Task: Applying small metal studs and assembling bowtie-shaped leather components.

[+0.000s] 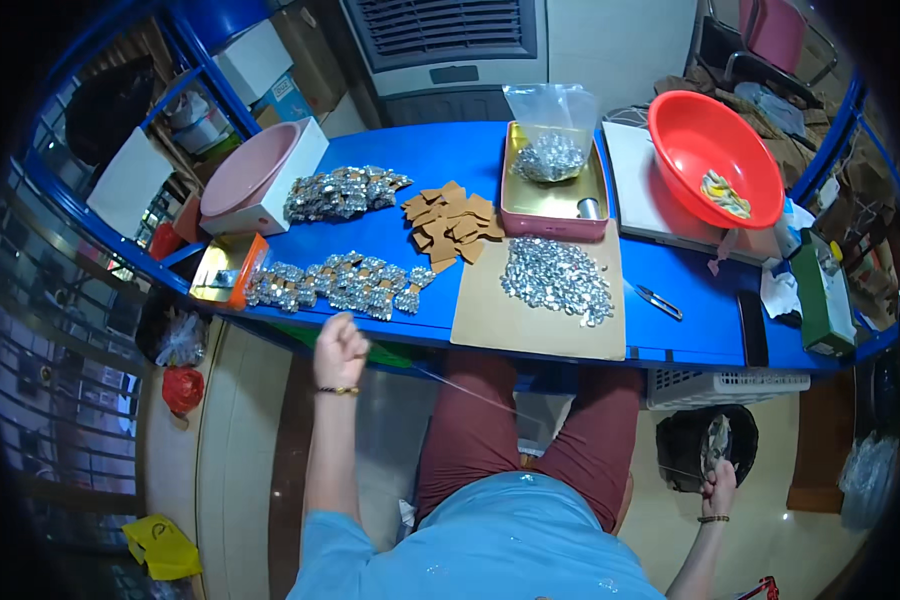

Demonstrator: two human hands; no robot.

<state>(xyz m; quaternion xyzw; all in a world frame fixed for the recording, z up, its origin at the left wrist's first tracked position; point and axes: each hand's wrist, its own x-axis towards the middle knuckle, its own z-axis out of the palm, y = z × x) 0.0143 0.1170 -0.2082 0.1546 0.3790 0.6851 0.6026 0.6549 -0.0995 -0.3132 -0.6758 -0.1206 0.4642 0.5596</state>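
My left hand (340,345) is closed in a pinch just off the table's near edge, below the lower cluster of small silver pieces on brown squares (355,285). Low on the right, my right hand (718,487) is closed in front of a black bin. A thin pale thread (470,392) runs across my lap between the two hands; parts of it are too faint to follow. Loose silver beads (558,280) lie spread on a cardboard sheet (485,315). Beside them is a heap of brown squares (450,222). A second silver cluster (345,192) lies farther back.
A pink-gold tin (555,230) holds a clear bag of silver beads (550,155). A red basin (715,150), thread snips (660,302), a phone (752,328) and a green box (822,300) are on the right. An orange box (228,270) and a pink basin (250,170) stand left.
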